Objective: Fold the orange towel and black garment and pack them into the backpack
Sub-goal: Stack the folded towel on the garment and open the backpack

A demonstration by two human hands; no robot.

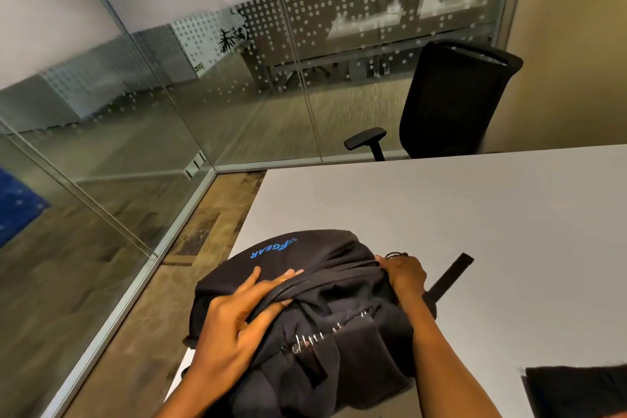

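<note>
1. I have the backpack (305, 302) lying near the table's (475, 214) near-left corner, partly over its left edge, and I judge this to be the packing or closing step.
2. My left hand (237, 322) has its grip curled on the backpack's fabric beside the zipper line, thumb spread on top; my right hand (405, 273) pinches the far end of that zipper line, fingers bent tight.
3. Next, I think, I need to hold one side taut while the other works the zipper along.
4. I cannot see an orange towel anywhere, nor inside the bag.
5. A black cloth (576, 390) at the table's near edge is cut off; it could be the garment, I cannot tell.
6. The zipper pull itself is hidden under my fingers.
</note>
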